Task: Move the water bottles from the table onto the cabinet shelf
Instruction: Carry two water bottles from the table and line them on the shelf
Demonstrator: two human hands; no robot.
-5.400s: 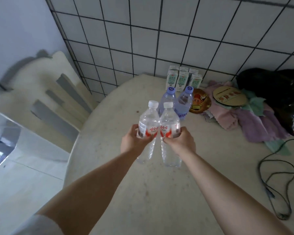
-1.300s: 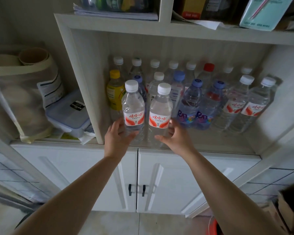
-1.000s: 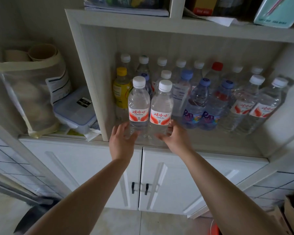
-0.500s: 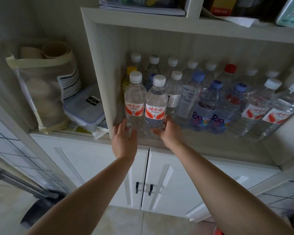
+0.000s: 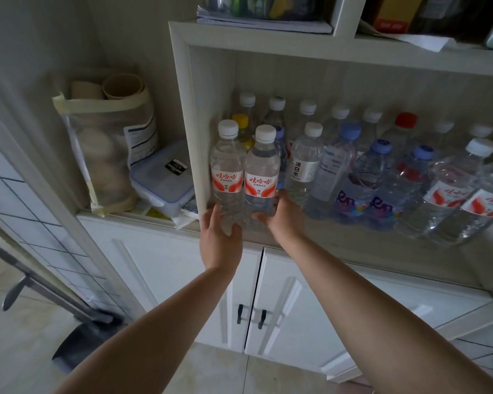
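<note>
Two clear water bottles with white caps and red-and-white labels stand upright side by side at the left front of the cabinet shelf. My left hand grips the base of the left bottle, close to the shelf's left wall. My right hand grips the base of the right bottle. Whether the bottoms touch the shelf board is hidden by my hands. Behind and to the right, several other bottles fill the shelf.
A yellow-capped bottle and a red-capped one stand among the rows. Left of the cabinet sit a mesh bag and a plastic box. White cabinet doors are closed below. A dustpan lies on the floor.
Both hands carried the two bottles from the table to the cabinet, then shifted them left and deeper onto the shelf beside its left wall.
</note>
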